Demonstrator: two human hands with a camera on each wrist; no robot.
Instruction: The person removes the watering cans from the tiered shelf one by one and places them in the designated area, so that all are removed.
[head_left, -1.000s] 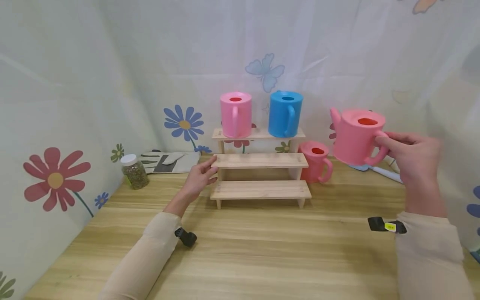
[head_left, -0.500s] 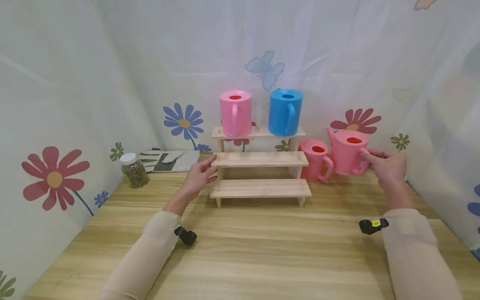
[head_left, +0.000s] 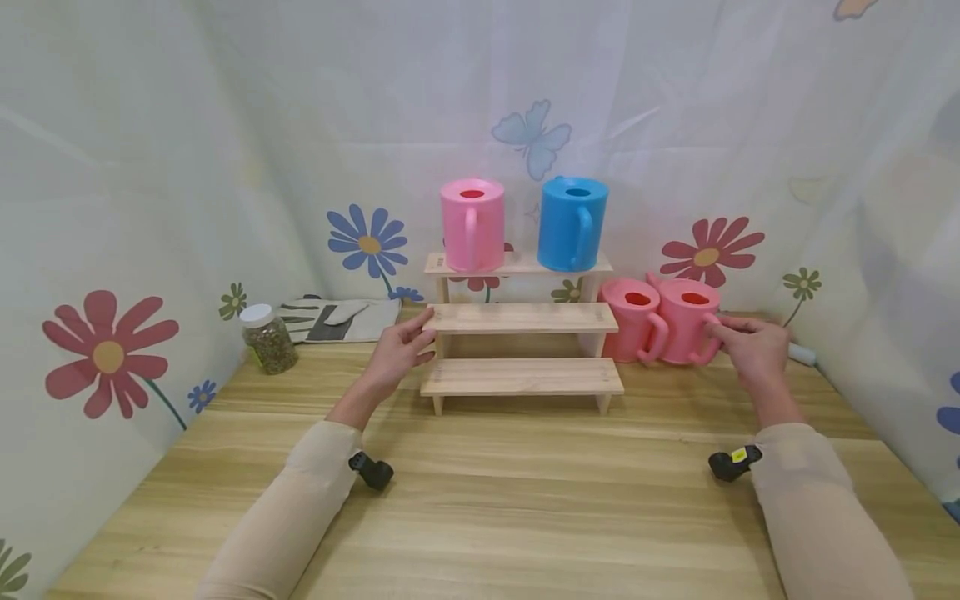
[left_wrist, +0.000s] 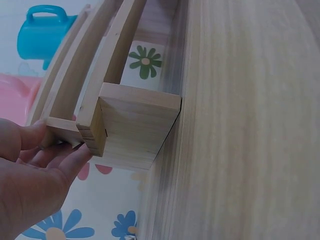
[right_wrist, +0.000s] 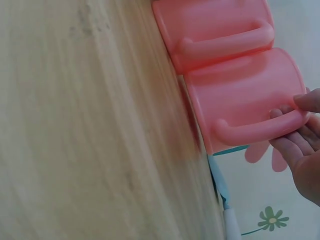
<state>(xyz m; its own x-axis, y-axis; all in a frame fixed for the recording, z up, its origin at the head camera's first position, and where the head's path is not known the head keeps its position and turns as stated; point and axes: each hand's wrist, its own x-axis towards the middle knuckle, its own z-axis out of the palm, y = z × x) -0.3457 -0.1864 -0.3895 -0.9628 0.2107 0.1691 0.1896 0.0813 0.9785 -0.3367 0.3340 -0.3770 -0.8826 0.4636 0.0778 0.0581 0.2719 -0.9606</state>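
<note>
My right hand (head_left: pixel 756 348) holds the handle of a coral-pink watering can (head_left: pixel 681 321), thumb on top and fingers curled under it in the right wrist view. This can stands upright on the table, touching a second coral-pink watering can (head_left: pixel 627 321) on its left. My left hand (head_left: pixel 396 354) grips the left end of the three-tier wooden shelf stand (head_left: pixel 525 318) at its middle tier; the left wrist view shows thumb and fingers round the board's end (left_wrist: pixel 65 131). On the top tier sit a light-pink watering can (head_left: pixel 474 229) and a blue watering can (head_left: pixel 572 227), handles facing me.
At the back left, a white-lidded jar (head_left: pixel 268 340) of small dried bits stands beside a gardening glove (head_left: pixel 341 321). Behind my right hand lies a blue trowel with a whitish handle (right_wrist: pixel 231 222). A flower-printed curtain (head_left: pixel 225 167) surrounds the wooden table (head_left: pixel 525 500).
My right hand has lowered the coral-pink can and brought it left, from the air down to the table against the other one. My left hand stays on the stand.
</note>
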